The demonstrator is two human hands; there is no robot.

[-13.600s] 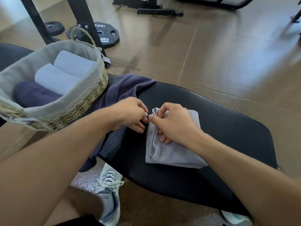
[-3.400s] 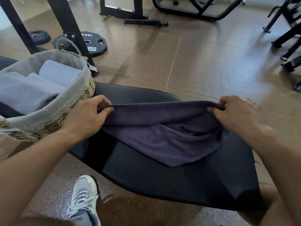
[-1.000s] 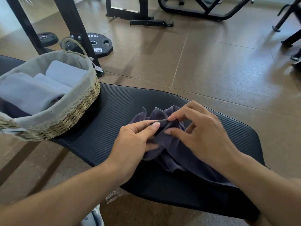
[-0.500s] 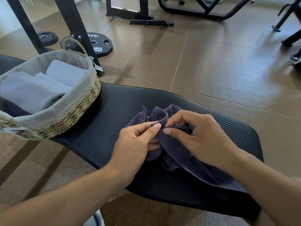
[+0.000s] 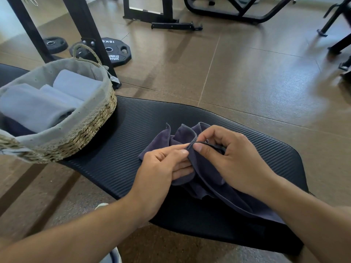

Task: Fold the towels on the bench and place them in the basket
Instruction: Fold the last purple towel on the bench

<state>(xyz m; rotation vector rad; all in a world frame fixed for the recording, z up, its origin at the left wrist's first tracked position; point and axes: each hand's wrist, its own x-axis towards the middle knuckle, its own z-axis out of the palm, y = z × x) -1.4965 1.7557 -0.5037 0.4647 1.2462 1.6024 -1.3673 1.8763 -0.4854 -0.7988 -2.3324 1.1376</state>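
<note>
My left hand (image 5: 161, 168) and right hand (image 5: 228, 160) each grip the hem of the dark purple towel (image 5: 205, 179), pinching matched corners together above the bench (image 5: 121, 133). I judge this the first fold; next I must lay it flat and smooth it (the soft cloth bunches easily). The woven basket (image 5: 89, 128), cloth-lined, sits to the left with rolled pale towels (image 5: 76, 86) inside.

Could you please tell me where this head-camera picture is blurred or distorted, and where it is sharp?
Head view: both hands and the purple towel are sharp; the right edge near the machine legs is smeared; the wide lens bows the bench; window light streaks the floor.
</note>
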